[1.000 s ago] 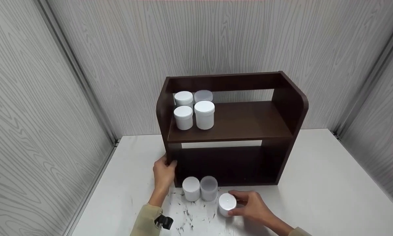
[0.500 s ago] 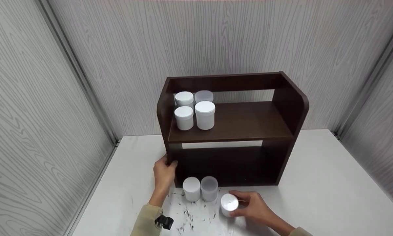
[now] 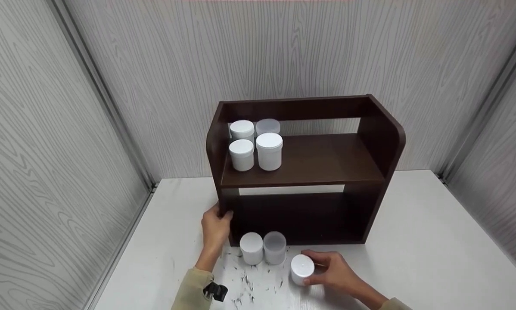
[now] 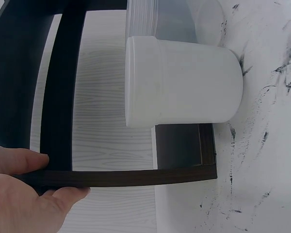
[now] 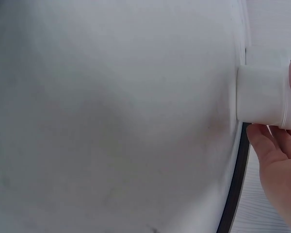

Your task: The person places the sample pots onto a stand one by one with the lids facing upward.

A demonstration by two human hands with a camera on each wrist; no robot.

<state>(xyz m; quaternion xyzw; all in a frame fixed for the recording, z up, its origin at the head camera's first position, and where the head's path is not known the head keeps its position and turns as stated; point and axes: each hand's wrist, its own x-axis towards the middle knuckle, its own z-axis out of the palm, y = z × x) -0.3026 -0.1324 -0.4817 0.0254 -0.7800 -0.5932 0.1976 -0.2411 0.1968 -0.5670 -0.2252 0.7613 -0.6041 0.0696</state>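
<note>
My left hand [image 3: 215,228] grips the left side panel of a dark brown two-tier shelf [image 3: 322,159]. In the left wrist view, the thumb and fingers [image 4: 68,196] lie on opposite sides of that panel. A white lidded jar [image 3: 302,269] stands upright on the table, pinched by my right hand [image 3: 333,274] from its right side. In the right wrist view, the jar [image 5: 261,94] sits between thumb and fingers. To its left, a white jar [image 3: 252,249] and a translucent jar [image 3: 275,248] stand side by side before the shelf.
On the upper tier's left end stand a tall white jar [image 3: 269,153], a shorter white jar [image 3: 242,156], another white jar [image 3: 242,128] and a translucent-lidded jar [image 3: 268,126] behind. Dark scuff marks [image 3: 246,284] spot the white table [image 3: 167,241]. Grey wood-grain panels [image 3: 154,86] enclose it.
The jar in my right hand has shifted slightly to the right on the table. My left hand stays on the shelf panel, and the other jars are unmoved.
</note>
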